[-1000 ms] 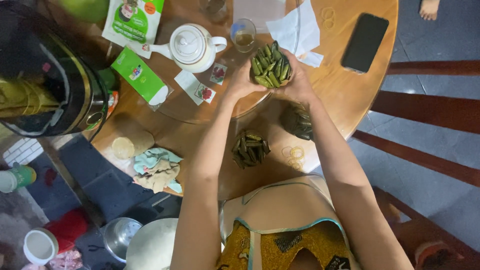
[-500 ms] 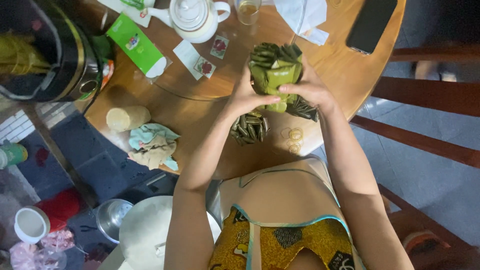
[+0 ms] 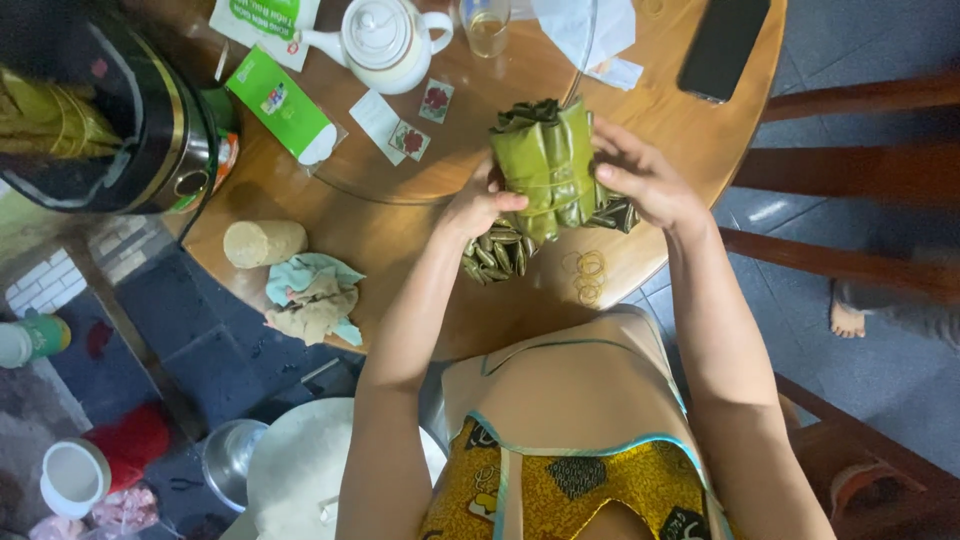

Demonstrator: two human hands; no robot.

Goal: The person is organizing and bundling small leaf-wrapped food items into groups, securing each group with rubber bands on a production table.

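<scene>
Green-and-white carton (image 3: 283,108) laid on worktop (image 3: 400,250), white-green pouch (image 3: 265,18) at far edge, small white sachets (image 3: 400,125) beside, dark phone screen (image 3: 723,47) far right.

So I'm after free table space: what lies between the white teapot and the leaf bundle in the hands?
In the head view, two small flower-printed packets lie between teapot and leaf bundle.

Both bare arms reach forward, left hand (image 3: 480,200) and right hand (image 3: 640,180) curled inward, facing each other.
</scene>
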